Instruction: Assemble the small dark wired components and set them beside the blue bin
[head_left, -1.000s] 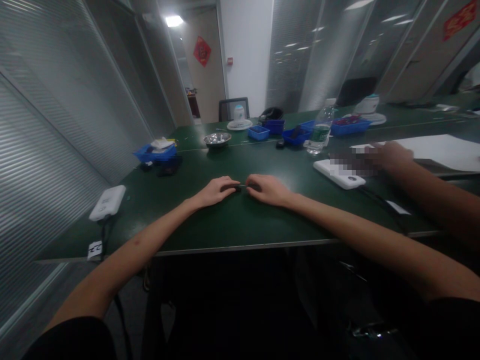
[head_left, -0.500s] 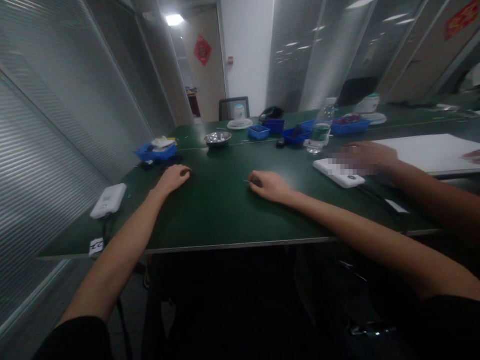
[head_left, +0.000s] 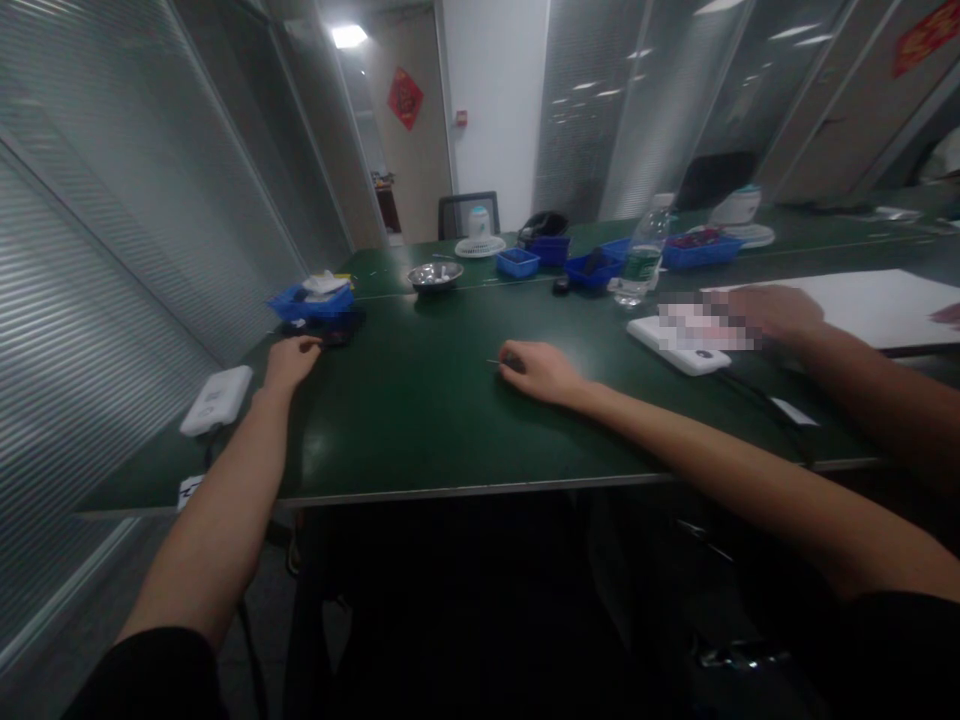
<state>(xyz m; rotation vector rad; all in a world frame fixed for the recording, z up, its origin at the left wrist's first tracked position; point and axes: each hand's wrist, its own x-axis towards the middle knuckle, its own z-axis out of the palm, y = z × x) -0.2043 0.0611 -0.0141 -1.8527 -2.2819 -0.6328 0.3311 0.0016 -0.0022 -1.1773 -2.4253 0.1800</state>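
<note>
My left hand [head_left: 292,362] is over the left part of the green table [head_left: 420,420]. Its thumb and fingertips are curled together, and whatever they might hold is too small to make out. Just beyond the fingertips lies a flat dark object [head_left: 337,330], in front of a blue tray [head_left: 311,302] with white and yellow items. My right hand [head_left: 544,370] rests on the table near the middle, closed around a thin rod-like tool [head_left: 493,361]. The slim tip points left out of the fist; the rest is mostly hidden in the dark of the palm.
White power-bank-like boxes with cables stand left [head_left: 217,400] and right [head_left: 679,345]. Farther back are a metal bowl [head_left: 435,277], a small blue bin [head_left: 517,263] and a water bottle [head_left: 645,255]. Another person's hand [head_left: 776,310] is beside a white sheet [head_left: 885,305] at right.
My left hand has moved left and slightly toward me, uncovering more of the flat dark object. My right hand stays put. The other person's hand has shifted a little right.
</note>
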